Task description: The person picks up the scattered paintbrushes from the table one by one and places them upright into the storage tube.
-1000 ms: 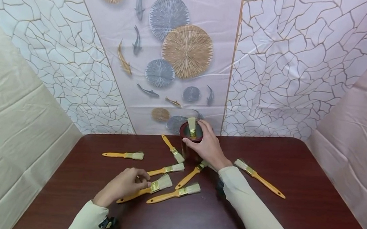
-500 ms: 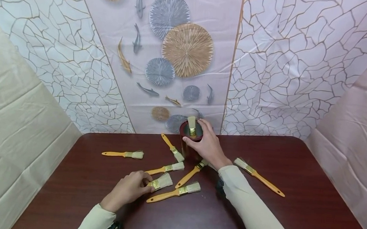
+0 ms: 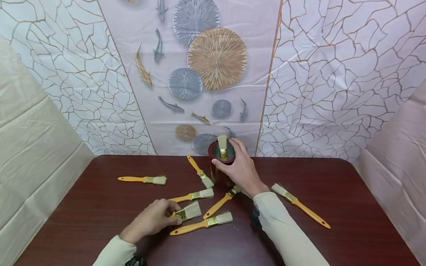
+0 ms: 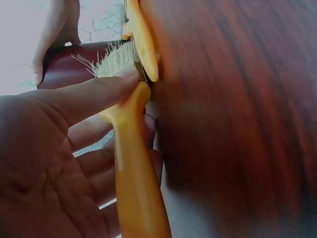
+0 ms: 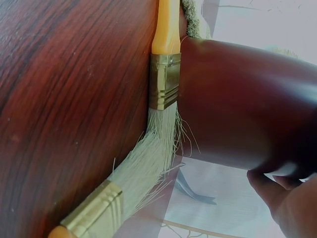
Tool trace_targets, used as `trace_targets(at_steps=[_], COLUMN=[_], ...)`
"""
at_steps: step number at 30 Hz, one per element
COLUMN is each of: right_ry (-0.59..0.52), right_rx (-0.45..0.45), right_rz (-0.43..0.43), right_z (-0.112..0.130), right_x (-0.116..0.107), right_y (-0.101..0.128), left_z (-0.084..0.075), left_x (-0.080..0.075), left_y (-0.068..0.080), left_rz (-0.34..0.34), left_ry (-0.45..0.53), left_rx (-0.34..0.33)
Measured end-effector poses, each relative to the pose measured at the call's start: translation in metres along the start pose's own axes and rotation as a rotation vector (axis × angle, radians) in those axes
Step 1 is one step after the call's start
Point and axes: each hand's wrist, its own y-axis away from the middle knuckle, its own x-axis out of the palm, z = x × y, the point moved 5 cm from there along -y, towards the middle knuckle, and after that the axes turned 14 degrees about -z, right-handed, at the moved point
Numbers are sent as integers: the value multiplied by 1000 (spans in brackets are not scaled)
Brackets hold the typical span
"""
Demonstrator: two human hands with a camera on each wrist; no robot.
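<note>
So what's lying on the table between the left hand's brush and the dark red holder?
In the head view, one brush lies between the left hand, which grips its brush, and the holder steadied by the right hand.

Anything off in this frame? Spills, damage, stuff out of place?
No spill or damage. The oddity is scatter: one brush stands bristles-up in the dark red cup held by the right hand, while the other brushes lie loose at mixed angles on the table. The left hand grips one brush there.

Staged recording booth, dark wooden table [image 3: 359, 247], printed fabric backdrops [image 3: 317, 74] all around
</note>
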Motion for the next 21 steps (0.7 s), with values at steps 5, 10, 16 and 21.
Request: trace_targets(at_steps=[5, 10, 16, 21], right_ry=[2, 1, -5, -5], right_rx=[9, 13, 11, 0], right_rz=[9, 4, 6, -2], right_z=[1, 2, 1, 0], right_x=[1, 0, 0, 0], right_y=[2, 3, 3, 1], left_z=[-1, -13, -35, -55], left_x=[-5, -15, -33, -46], left_y=[0, -3, -7, -12], left_rz=[-10, -60, -163, -271], left_ry=[12, 52, 85, 157], left_rx=[12, 8, 3, 21])
